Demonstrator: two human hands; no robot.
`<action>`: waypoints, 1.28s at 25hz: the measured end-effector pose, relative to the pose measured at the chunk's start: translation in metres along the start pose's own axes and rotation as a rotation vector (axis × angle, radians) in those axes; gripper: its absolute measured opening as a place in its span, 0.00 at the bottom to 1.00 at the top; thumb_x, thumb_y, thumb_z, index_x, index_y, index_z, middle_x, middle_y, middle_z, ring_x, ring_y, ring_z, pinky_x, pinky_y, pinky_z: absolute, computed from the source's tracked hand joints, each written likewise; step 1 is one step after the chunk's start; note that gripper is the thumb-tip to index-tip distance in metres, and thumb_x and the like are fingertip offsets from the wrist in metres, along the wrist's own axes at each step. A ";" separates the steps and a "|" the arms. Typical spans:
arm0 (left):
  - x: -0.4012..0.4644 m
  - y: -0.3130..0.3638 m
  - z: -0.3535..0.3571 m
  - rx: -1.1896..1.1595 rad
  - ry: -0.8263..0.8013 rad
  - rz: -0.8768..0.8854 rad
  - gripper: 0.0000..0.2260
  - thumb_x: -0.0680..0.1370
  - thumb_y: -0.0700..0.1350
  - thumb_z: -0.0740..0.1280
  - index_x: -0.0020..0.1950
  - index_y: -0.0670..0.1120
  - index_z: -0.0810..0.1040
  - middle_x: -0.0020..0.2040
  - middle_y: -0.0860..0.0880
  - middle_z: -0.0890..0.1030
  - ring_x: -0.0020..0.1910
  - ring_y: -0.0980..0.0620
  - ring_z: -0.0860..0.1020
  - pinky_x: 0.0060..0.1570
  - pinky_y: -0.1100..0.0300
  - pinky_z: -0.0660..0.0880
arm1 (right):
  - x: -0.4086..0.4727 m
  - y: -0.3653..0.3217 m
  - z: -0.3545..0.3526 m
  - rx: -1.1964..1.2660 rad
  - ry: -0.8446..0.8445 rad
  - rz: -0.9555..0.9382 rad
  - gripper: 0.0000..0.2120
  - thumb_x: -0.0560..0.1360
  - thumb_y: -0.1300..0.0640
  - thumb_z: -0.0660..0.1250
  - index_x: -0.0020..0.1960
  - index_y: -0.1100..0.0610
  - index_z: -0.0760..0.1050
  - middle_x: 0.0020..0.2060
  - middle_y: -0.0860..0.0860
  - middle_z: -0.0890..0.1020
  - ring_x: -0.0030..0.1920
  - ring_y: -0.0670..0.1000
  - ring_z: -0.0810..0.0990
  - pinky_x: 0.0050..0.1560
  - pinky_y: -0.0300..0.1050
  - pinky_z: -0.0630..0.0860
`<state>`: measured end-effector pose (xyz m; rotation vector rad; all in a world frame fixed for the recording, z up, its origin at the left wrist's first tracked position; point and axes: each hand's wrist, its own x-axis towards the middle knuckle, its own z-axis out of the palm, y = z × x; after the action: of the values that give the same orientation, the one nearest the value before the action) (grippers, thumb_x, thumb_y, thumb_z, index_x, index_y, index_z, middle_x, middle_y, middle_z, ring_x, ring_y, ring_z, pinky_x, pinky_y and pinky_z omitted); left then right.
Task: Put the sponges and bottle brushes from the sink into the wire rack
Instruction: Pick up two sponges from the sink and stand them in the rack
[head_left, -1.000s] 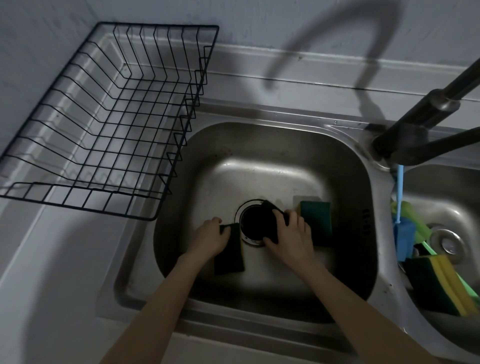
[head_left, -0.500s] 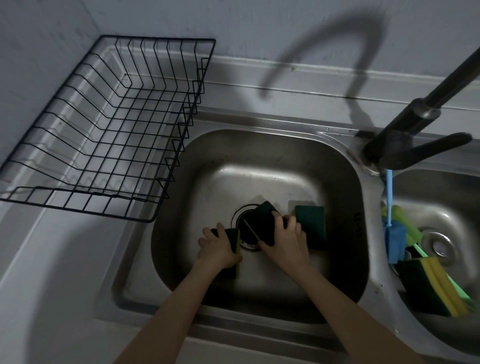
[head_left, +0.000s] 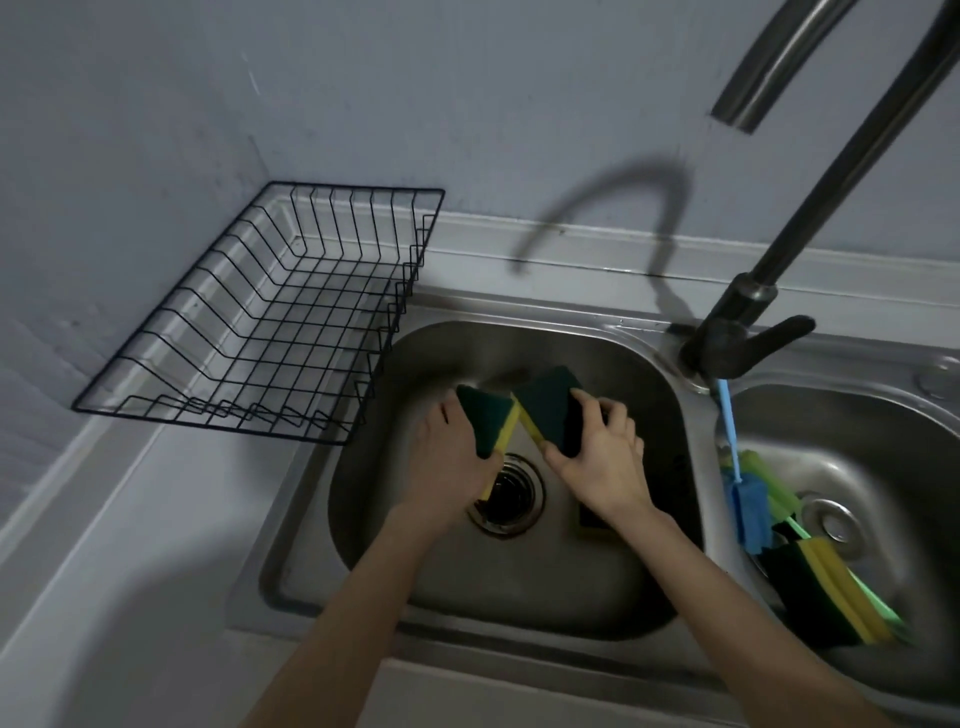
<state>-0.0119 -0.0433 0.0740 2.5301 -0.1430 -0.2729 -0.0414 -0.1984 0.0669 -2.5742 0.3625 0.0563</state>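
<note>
Left hand: the left hand (head_left: 451, 457) is closed around a dark green scouring sponge with a yellow foam layer (head_left: 485, 423), thumb on the green face, fingers hidden behind it.
Left sponge position: lifted clear of the basin floor, tilted, yellow edge facing right and down, above the round metal drain (head_left: 506, 494).
Right hand: the right hand (head_left: 602, 457) grips a second dark green and yellow sponge (head_left: 550, 408), fingers curled over its right edge, thumb under its near corner.
Right sponge position: raised and tilted, yellow edge facing left; its yellow edge is just beside the left sponge's, whether they touch I cannot tell.
Left basin: the stainless steel left sink basin (head_left: 441, 571) holds a dark patch at the right, near the right wrist, mostly hidden; cannot tell what it is.
Wire rack: the black wire dish rack (head_left: 270, 322) sits on the pale counter (head_left: 130, 545) left of the basin, in the far corner against the grey wall (head_left: 363, 104); nothing inside it.
Right basin: the stainless steel right sink basin (head_left: 883, 415) holds a blue foam-headed bottle brush with a light blue handle (head_left: 748, 512) leaning against the left wall, a green bottle brush (head_left: 779, 499) behind it, and a stack of green and yellow sponges (head_left: 826, 592) at the near side.
Tap: the dark metal swivel tap (head_left: 737, 332) stands on the far ledge between the two basins, its neck rising toward the upper right.
</note>
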 end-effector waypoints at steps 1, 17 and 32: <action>-0.004 0.006 -0.009 -0.011 0.035 0.028 0.37 0.71 0.49 0.67 0.72 0.41 0.49 0.70 0.39 0.61 0.68 0.40 0.61 0.64 0.48 0.64 | -0.002 -0.006 -0.009 0.019 0.031 -0.017 0.35 0.71 0.46 0.65 0.72 0.52 0.54 0.67 0.59 0.63 0.68 0.60 0.62 0.67 0.54 0.60; -0.039 -0.032 -0.165 -0.034 0.439 0.163 0.32 0.72 0.58 0.62 0.71 0.45 0.55 0.66 0.40 0.68 0.62 0.43 0.68 0.58 0.49 0.70 | 0.000 -0.142 -0.060 0.050 0.209 -0.359 0.31 0.70 0.46 0.66 0.70 0.52 0.61 0.63 0.59 0.68 0.63 0.59 0.67 0.65 0.55 0.65; 0.043 -0.120 -0.209 -0.186 0.339 0.011 0.33 0.71 0.54 0.65 0.72 0.49 0.54 0.65 0.42 0.67 0.60 0.43 0.70 0.53 0.44 0.76 | 0.110 -0.231 -0.003 -0.107 -0.003 -0.401 0.33 0.70 0.47 0.67 0.71 0.53 0.59 0.65 0.59 0.66 0.65 0.58 0.65 0.65 0.52 0.65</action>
<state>0.0825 0.1619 0.1680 2.3489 0.0020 0.1427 0.1264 -0.0377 0.1737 -2.7019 -0.1657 -0.0672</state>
